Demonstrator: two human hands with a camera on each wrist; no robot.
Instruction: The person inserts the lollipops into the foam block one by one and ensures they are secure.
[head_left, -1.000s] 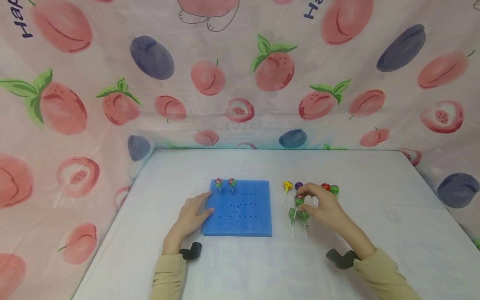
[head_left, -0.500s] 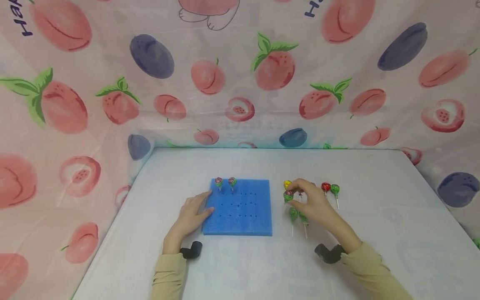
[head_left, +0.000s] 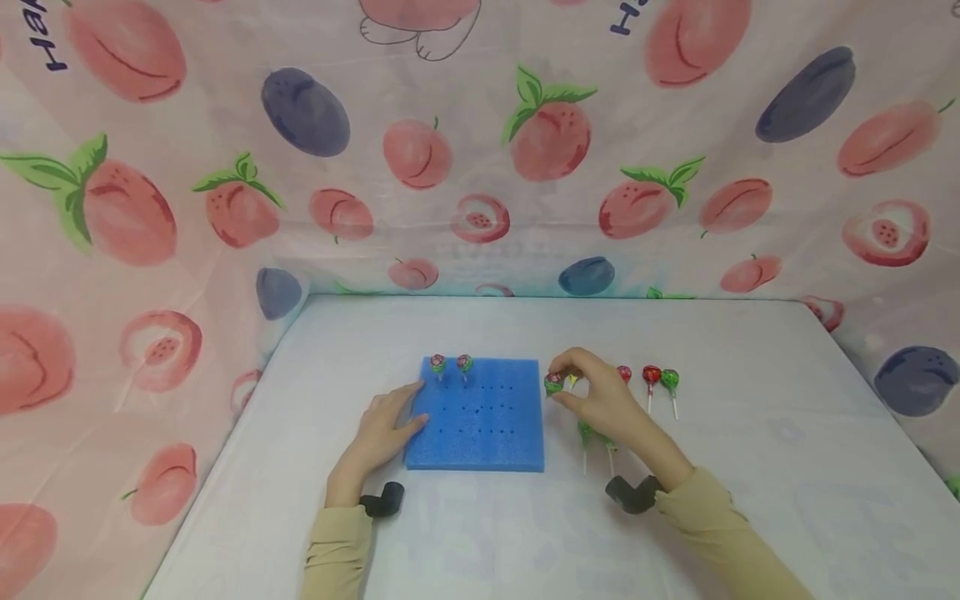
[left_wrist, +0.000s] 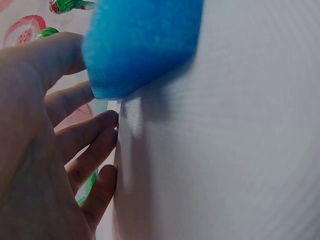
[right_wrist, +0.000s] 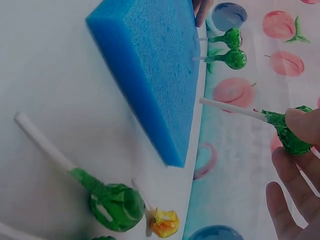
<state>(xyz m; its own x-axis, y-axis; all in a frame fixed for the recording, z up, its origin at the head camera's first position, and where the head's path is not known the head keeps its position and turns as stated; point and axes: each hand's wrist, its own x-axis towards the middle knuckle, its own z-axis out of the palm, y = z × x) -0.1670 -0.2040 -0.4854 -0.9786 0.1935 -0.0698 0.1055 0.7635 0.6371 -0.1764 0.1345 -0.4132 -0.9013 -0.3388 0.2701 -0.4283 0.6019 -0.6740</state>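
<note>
My right hand (head_left: 600, 393) pinches a green-wrapped lollipop (head_left: 553, 382) by its head, just right of the blue foam board (head_left: 480, 450). In the right wrist view the stick of this held lollipop (right_wrist: 292, 132) points toward the board. Against the board's left edge rests my left hand (head_left: 386, 425), thumb and fingertips touching it; the left wrist view shows the spread fingers (left_wrist: 82, 135) at the foam's corner. Two lollipops (head_left: 437, 364) (head_left: 465, 364) stand upright in the back row of the board, side by side at its left. Rows of small holes cover the foam.
Right of the board lie loose lollipops: a yellow one (right_wrist: 165, 222), a red one (head_left: 651, 375), a green one (head_left: 671, 379) and a pinkish one (head_left: 624, 373). Two more green ones (head_left: 584, 431) lie nearer, partly behind the right hand. A fruit-print cloth (head_left: 480, 150) hangs behind the table.
My right hand has carried the green-wrapped lollipop leftward from over the loose lollipops to beside the board's right edge. The left hand has stayed in place.
</note>
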